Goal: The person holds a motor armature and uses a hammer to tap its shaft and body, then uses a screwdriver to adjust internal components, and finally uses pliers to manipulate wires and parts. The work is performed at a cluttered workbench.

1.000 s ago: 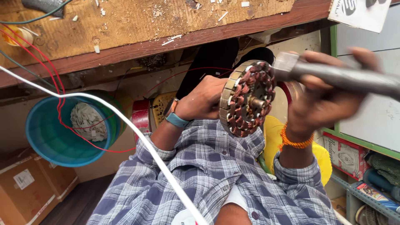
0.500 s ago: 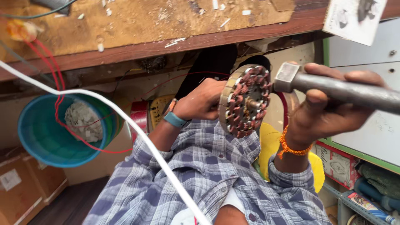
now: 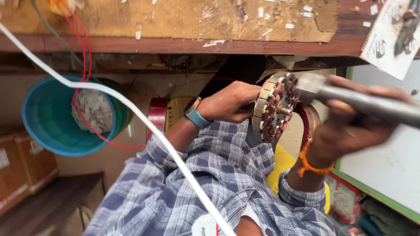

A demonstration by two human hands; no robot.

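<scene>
A round motor stator (image 3: 273,107) with copper windings and a metal laminated rim is held on edge in front of my chest. My left hand (image 3: 229,101) grips its back side, a blue band on the wrist. My right hand (image 3: 350,126), with an orange bracelet, is closed on a thick grey metal rod (image 3: 367,102). The rod's blocky end (image 3: 308,85) lies against the top of the stator's face. My checked shirt sleeves fill the lower middle of the view.
A worn wooden workbench (image 3: 183,22) littered with chips runs along the top. A blue bucket (image 3: 57,126) holding crumpled material stands lower left, with red wires (image 3: 83,100) and a white cable (image 3: 144,126) crossing in front. Cardboard boxes (image 3: 22,166) sit at far left, a green-framed white panel (image 3: 385,161) at right.
The rod's end has shifted left and down onto the stator. My view has tilted, with the bench edge now nearly level. Both hands keep their grip.
</scene>
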